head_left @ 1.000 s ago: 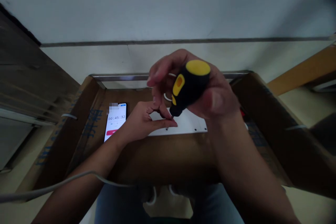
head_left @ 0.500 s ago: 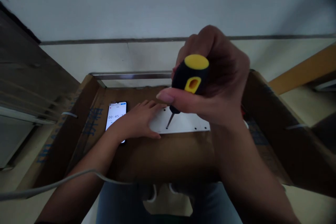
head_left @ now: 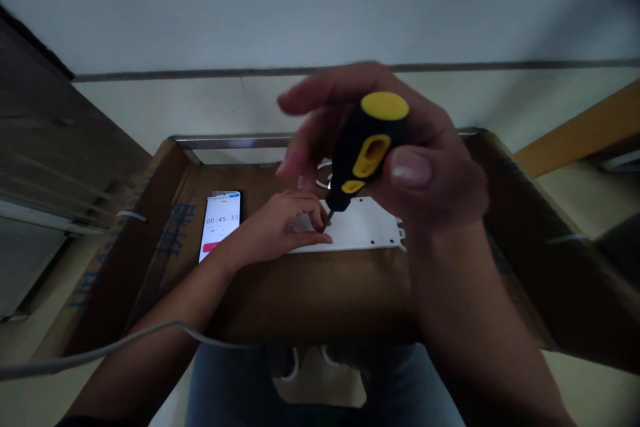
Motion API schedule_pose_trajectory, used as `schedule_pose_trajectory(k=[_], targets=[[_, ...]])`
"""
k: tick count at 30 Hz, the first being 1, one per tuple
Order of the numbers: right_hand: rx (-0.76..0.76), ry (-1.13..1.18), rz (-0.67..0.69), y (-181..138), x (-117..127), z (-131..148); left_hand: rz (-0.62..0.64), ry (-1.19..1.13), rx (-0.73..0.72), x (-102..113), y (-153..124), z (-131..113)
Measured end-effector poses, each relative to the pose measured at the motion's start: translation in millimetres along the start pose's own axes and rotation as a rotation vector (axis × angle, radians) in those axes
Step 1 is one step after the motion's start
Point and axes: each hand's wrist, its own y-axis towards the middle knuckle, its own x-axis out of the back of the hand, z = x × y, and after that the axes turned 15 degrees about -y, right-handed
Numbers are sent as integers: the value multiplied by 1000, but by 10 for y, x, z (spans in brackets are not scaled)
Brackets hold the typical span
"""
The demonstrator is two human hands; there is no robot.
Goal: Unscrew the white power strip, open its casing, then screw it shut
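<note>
Cardboard tray (head_left: 320, 287): room just nearside of left hand (head_left: 275, 227), side walls outside both hands. White panel (head_left: 357, 227): beneath left hand. Right hand (head_left: 440, 180): fingers now splayed, thumb side holding screwdriver (head_left: 350, 150). Left hand: spread flat half-second ago, now pinching around tip, contact unclear; likely steadies tool during regrip.

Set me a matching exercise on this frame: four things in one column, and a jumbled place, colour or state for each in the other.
Things:
1. Screwdriver
2. Phone
3. Panel
4. Left grip

Descriptions:
A. White with dark holes, lying flat on brown cardboard
B. Close by the screwdriver's tip, with thumb and forefinger stretched forward
C. Black and yellow, held in the right grip
D. Lit screen reading 00:45:33

Right pairs: 1-C, 2-D, 3-A, 4-B
</note>
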Motion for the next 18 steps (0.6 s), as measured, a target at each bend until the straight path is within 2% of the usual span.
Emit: schedule_pose_trajectory(k=[3,8,11,15,18], targets=[[-26,-166,37,-10,56,-11,59,113,-15,29,-21,101],[23,-413,-72,-4,30,-53,74,338,-9,63,-45,262],[83,-540,-248,-20,-93,-4,60,346,29,55,-38,254],[186,-838,-625,-18,-320,53,58,341,90,42,-41,207],[186,-977,-795,10,-479,42,51,324,87,38,-54,205]])
